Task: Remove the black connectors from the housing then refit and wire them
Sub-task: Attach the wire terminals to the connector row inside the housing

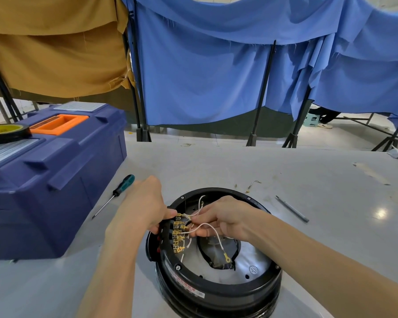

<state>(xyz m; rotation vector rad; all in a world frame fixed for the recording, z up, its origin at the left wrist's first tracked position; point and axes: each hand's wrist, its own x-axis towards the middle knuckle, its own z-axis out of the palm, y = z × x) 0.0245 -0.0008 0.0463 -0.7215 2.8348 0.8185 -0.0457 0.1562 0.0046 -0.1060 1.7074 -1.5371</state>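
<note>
So, looks like the wiring step. The left hand (pixel 143 203) grips the left rim of the round black housing (pixel 216 288), which sits near-centre on the grey table (pixel 262 171). The right hand (pixel 221 216) pinches a white wire (pixel 208 224) at the black connectors' (pixel 171 236) brass spade terminals (pixel 178 226). Next move probably needs a straight, lined-up push onto a tab.

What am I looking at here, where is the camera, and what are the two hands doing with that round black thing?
There is no robot: a person works bare-handed, and the single picture comes from a camera worn on their head, looking forward and down. On the grey table sits a round black housing, open on top, with a row of brass terminals along its left inner wall. The left hand grips the housing's rim beside that row; the right hand pinches a white wire near the terminals. To the left lie a screwdriver and a blue toolbox with a tape roll on it; to the right lies a grey metal rod.
</note>
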